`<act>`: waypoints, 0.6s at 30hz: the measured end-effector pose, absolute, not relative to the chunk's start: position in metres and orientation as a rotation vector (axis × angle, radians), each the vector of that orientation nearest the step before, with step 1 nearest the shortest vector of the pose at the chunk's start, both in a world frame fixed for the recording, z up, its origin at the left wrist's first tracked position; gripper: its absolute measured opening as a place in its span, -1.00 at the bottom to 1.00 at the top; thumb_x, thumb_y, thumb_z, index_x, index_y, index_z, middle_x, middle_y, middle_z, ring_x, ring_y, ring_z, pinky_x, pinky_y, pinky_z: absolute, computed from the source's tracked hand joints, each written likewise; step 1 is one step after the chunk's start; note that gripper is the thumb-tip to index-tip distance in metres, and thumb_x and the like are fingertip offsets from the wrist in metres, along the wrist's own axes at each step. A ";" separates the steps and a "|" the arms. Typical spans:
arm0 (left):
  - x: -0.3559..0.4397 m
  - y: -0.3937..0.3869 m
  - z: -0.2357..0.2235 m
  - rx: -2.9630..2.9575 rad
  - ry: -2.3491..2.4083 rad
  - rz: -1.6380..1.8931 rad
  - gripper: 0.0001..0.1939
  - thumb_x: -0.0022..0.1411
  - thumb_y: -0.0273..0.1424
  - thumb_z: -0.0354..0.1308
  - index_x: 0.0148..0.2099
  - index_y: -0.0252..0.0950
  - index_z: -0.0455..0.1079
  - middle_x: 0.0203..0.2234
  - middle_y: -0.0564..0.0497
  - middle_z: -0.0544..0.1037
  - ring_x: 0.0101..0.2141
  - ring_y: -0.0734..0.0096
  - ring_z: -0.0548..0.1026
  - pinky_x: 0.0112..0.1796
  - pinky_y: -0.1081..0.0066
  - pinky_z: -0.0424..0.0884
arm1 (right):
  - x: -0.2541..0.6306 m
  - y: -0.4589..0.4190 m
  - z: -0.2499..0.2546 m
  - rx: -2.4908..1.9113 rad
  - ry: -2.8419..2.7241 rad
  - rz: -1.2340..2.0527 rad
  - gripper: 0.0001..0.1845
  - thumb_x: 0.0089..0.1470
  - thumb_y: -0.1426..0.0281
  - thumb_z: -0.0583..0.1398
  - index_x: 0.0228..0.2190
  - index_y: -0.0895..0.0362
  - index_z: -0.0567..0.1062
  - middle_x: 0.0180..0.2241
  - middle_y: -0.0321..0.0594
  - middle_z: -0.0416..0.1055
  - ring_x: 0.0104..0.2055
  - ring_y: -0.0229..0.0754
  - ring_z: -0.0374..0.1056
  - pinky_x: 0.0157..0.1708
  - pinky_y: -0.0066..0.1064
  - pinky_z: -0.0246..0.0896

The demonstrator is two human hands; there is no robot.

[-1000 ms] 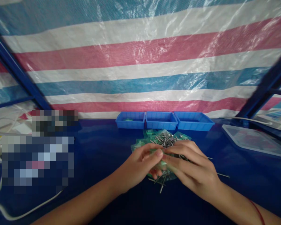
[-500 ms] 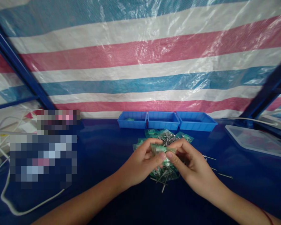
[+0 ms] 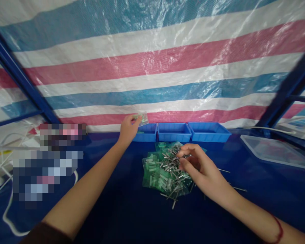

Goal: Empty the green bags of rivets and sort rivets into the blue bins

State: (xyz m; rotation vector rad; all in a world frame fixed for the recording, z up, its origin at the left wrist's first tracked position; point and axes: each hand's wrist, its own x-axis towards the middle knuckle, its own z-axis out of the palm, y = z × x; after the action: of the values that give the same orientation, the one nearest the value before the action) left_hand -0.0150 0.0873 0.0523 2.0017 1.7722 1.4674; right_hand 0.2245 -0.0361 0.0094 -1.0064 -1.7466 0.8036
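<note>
My left hand (image 3: 129, 129) is closed on a small clear-and-green plastic bag (image 3: 143, 118). It holds the bag over the left blue bin (image 3: 147, 136); what is inside the bag is too small to make out. My right hand (image 3: 202, 169) hovers at the right side of the pile, fingers curled with thumb and forefinger apart and nothing seen between them. Below it lie many thin metal pins (image 3: 170, 162) that look like blind rivets. Green-tinted plastic bags (image 3: 152, 173) with pale pieces in them spread under and left of the pins.
Beside the left bin stand a middle blue bin (image 3: 174, 136) and a right blue bin (image 3: 210, 135). A translucent plastic lid (image 3: 274, 154) lies on the blue table (image 3: 104, 203) at right. Loose pins lie near my right wrist. White cables (image 3: 8, 217) run along the left.
My left hand has moved up and left from the pile, taking the small plastic bag to the left bin. My right hand has let go of the bag and stays by the pile.
</note>
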 end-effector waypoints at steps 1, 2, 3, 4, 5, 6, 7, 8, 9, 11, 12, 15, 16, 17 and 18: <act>-0.018 0.094 0.051 2.032 1.831 1.431 -0.73 0.18 -0.25 0.05 -0.28 -0.37 0.43 -0.25 -0.16 0.47 -0.12 0.10 0.38 -0.04 0.14 0.25 | 0.225 -0.037 0.010 -1.008 -1.756 0.795 -0.77 0.15 0.25 0.06 -0.16 0.04 0.21 -0.24 -0.22 0.31 -0.42 -0.29 0.35 -0.45 -0.39 0.26; -0.020 0.097 0.049 2.059 1.885 1.399 -0.75 0.14 -0.27 0.11 -0.30 -0.38 0.44 -0.20 -0.22 0.45 -0.05 -0.02 0.33 -0.01 0.03 0.19 | 0.225 -0.037 0.010 -1.008 -1.766 0.785 -0.77 0.15 0.26 0.06 -0.16 0.05 0.21 -0.25 -0.22 0.32 -0.42 -0.29 0.35 -0.46 -0.40 0.25; -0.020 0.097 0.046 2.093 1.927 1.373 -0.74 0.11 -0.28 0.14 -0.26 -0.39 0.45 -0.12 -0.28 0.40 0.02 -0.14 0.25 0.01 -0.06 0.13 | 0.224 -0.038 0.012 -1.009 -1.773 0.774 -0.77 0.15 0.27 0.06 -0.16 0.05 0.21 -0.25 -0.22 0.32 -0.42 -0.29 0.34 -0.47 -0.40 0.24; -0.019 0.096 0.044 2.150 1.942 1.345 -0.70 0.12 -0.29 0.14 -0.18 -0.41 0.45 -0.04 -0.32 0.34 0.07 -0.22 0.17 0.02 -0.14 0.07 | 0.224 -0.039 0.013 -1.010 -1.778 0.761 -0.78 0.14 0.28 0.07 -0.16 0.05 0.21 -0.25 -0.22 0.32 -0.41 -0.29 0.34 -0.47 -0.41 0.24; -0.016 0.092 0.041 2.237 1.920 1.302 -0.66 0.15 -0.30 0.10 -0.10 -0.42 0.42 0.02 -0.34 0.28 0.10 -0.24 0.11 0.03 -0.16 0.04 | 0.224 -0.040 0.014 -1.011 -1.780 0.749 -0.78 0.14 0.29 0.08 -0.16 0.06 0.21 -0.26 -0.22 0.32 -0.41 -0.29 0.34 -0.47 -0.41 0.24; -0.013 0.088 0.040 2.361 1.851 1.227 -0.65 0.21 -0.32 0.04 -0.03 -0.41 0.39 0.04 -0.33 0.26 0.11 -0.18 0.12 0.05 -0.13 0.03 | 0.224 -0.040 0.015 -1.012 -1.780 0.736 -0.78 0.13 0.30 0.09 -0.17 0.06 0.22 -0.26 -0.22 0.32 -0.41 -0.29 0.33 -0.47 -0.42 0.23; -0.010 0.083 0.038 2.497 1.738 1.114 -0.66 0.24 -0.34 -0.02 -0.01 -0.39 0.38 0.03 -0.29 0.30 0.09 -0.08 0.18 0.07 -0.04 0.07 | 0.225 -0.040 0.016 -1.014 -1.778 0.722 -0.78 0.12 0.31 0.09 -0.17 0.06 0.22 -0.27 -0.22 0.33 -0.41 -0.29 0.32 -0.47 -0.42 0.23; -0.006 0.078 0.037 2.617 1.603 0.979 -0.68 0.26 -0.36 -0.04 -0.02 -0.35 0.40 -0.02 -0.21 0.37 0.04 0.06 0.27 0.07 0.08 0.13 | 0.225 -0.040 0.017 -1.017 -1.776 0.708 -0.79 0.12 0.32 0.09 -0.18 0.06 0.22 -0.28 -0.23 0.33 -0.42 -0.30 0.31 -0.47 -0.42 0.23; -0.001 0.074 0.036 2.714 1.460 0.835 -0.71 0.26 -0.38 -0.04 -0.06 -0.30 0.43 -0.08 -0.13 0.43 -0.02 0.19 0.34 0.05 0.21 0.19 | 0.225 -0.039 0.017 -1.020 -1.773 0.694 -0.80 0.12 0.33 0.09 -0.18 0.06 0.23 -0.29 -0.23 0.33 -0.43 -0.30 0.30 -0.46 -0.41 0.23; 0.007 0.069 0.033 2.820 1.231 0.594 -0.75 0.24 -0.43 -0.01 -0.11 -0.24 0.46 -0.13 -0.01 0.50 -0.10 0.35 0.42 0.00 0.38 0.25 | 0.226 -0.038 0.016 -1.023 -1.767 0.679 -0.81 0.13 0.33 0.09 -0.19 0.06 0.23 -0.29 -0.24 0.34 -0.43 -0.31 0.29 -0.43 -0.41 0.23; 0.010 0.067 0.031 2.845 1.157 0.509 -0.74 0.23 -0.45 0.00 -0.10 -0.24 0.45 -0.12 -0.01 0.51 -0.09 0.36 0.43 0.01 0.40 0.24 | 0.227 -0.037 0.015 -1.022 -1.764 0.676 -0.81 0.13 0.34 0.09 -0.19 0.06 0.23 -0.29 -0.24 0.35 -0.43 -0.31 0.30 -0.43 -0.41 0.23; 0.016 0.065 0.023 2.861 1.076 0.379 -0.73 0.24 -0.49 -0.04 -0.09 -0.31 0.43 -0.08 -0.08 0.50 -0.05 0.31 0.42 0.04 0.32 0.20 | 0.227 -0.036 0.014 -1.022 -1.756 0.679 -0.80 0.12 0.33 0.10 -0.19 0.06 0.24 -0.29 -0.24 0.35 -0.42 -0.30 0.31 -0.43 -0.41 0.23; 0.017 0.065 0.021 2.855 1.074 0.362 -0.75 0.24 -0.49 -0.04 -0.12 -0.32 0.44 -0.09 -0.10 0.51 -0.05 0.29 0.42 0.03 0.30 0.21 | 0.227 -0.036 0.014 -1.022 -1.755 0.678 -0.80 0.12 0.33 0.10 -0.19 0.06 0.24 -0.30 -0.24 0.36 -0.43 -0.30 0.30 -0.44 -0.41 0.23; 0.017 0.066 0.020 2.846 1.078 0.354 -0.76 0.25 -0.49 -0.05 -0.17 -0.33 0.44 -0.13 -0.11 0.52 -0.06 0.29 0.43 0.02 0.30 0.21 | 0.227 -0.036 0.014 -1.025 -1.755 0.678 -0.80 0.12 0.33 0.10 -0.19 0.06 0.24 -0.30 -0.25 0.36 -0.43 -0.30 0.30 -0.44 -0.41 0.23; 0.016 0.066 0.018 2.834 1.084 0.351 -0.78 0.25 -0.48 -0.05 -0.23 -0.33 0.44 -0.17 -0.10 0.54 -0.08 0.28 0.43 0.00 0.30 0.22 | 0.227 -0.036 0.014 -1.026 -1.757 0.677 -0.81 0.13 0.33 0.09 -0.19 0.06 0.24 -0.31 -0.25 0.35 -0.44 -0.31 0.29 -0.45 -0.41 0.23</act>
State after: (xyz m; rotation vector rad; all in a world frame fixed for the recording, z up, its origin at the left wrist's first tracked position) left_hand 0.0160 0.0655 0.0185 2.8337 1.0843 0.3510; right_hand 0.2267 -0.0364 0.0140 -1.0263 -1.7565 0.6766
